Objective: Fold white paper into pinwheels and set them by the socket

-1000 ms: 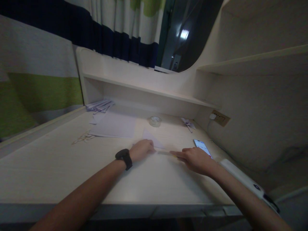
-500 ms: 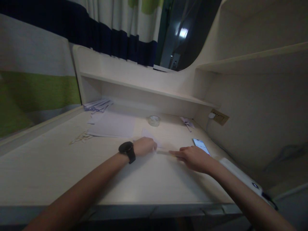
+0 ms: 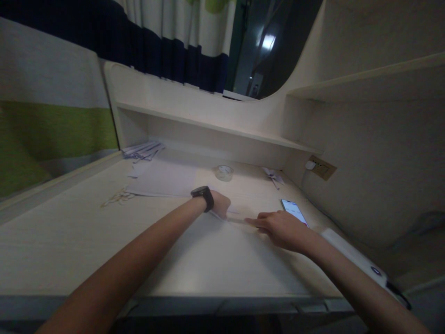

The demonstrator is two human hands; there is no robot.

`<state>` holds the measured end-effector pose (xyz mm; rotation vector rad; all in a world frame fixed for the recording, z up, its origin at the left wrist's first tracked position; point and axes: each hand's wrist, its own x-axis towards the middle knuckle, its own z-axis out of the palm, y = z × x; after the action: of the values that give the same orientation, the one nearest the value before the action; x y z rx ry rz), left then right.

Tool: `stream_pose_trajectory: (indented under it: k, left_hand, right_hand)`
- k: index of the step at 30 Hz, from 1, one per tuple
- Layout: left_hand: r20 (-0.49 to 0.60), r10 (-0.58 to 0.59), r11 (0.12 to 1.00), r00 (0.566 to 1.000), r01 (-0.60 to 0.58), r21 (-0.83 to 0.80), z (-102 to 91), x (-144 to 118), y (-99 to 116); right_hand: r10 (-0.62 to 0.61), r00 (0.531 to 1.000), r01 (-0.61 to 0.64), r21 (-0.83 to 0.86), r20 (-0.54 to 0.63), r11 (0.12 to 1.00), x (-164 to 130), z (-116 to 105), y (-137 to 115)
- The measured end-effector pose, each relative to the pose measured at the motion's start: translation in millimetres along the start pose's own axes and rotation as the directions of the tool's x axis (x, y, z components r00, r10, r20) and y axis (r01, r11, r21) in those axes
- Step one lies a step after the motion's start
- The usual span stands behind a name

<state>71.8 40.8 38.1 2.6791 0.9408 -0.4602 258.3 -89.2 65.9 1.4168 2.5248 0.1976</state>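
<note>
Find the pale strip (image 3: 237, 221) a little below and right of the frame's centre. See the left hand (image 3: 220, 204) bent narrow over the paper (image 3: 217, 215), at the strip's left; cannot tell if gripping. See the right hand (image 3: 280, 228), index finger stretched to the strip's right end; cannot tell if pinching. Better to press lightly and guide slowly, without creasing the paper.

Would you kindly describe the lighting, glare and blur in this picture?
Head view: dim overall, with a bright glare in the window; head view: soft arm shadows on the desk; head view: the pale strip between left hand and right hand is too blurred to trace.
</note>
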Motion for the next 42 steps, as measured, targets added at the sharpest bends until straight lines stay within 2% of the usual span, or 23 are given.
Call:
stream_pose_trajectory:
  k: [9,17,31,36,42]
  left_hand:
    - [0.089,0.0,1.0,0.996,0.002,-0.014,-5.9,0.3,2.8]
    - [0.106,0.034,0.998,0.994,-0.028,-0.061,-3.0,1.3,1.6]
    - [0.077,0.068,0.98,0.995,-0.052,-0.193,4.5,0.1,-10.1]
    - [0.036,0.058,0.965,0.998,-0.047,-0.258,5.8,-2.2,-11.7]
    - [0.024,0.064,0.965,0.998,-0.055,-0.256,6.9,-3.5,-12.0]
  right_hand:
    - [-0.02,1.0,0.02,-0.028,-0.019,0.999,1.0,-0.2,0.5]
    - [-0.015,1.0,0.015,-0.021,-0.025,1.0,1.3,-0.3,-0.3]
    - [-0.016,0.999,0.016,0.0,-0.037,1.0,2.0,-1.4,-0.7]
    - [-0.024,0.999,0.024,0.003,-0.038,1.0,1.4,0.4,-0.4]
    - [-0.025,0.999,0.025,-0.002,-0.035,1.0,1.4,3.0,1.2]
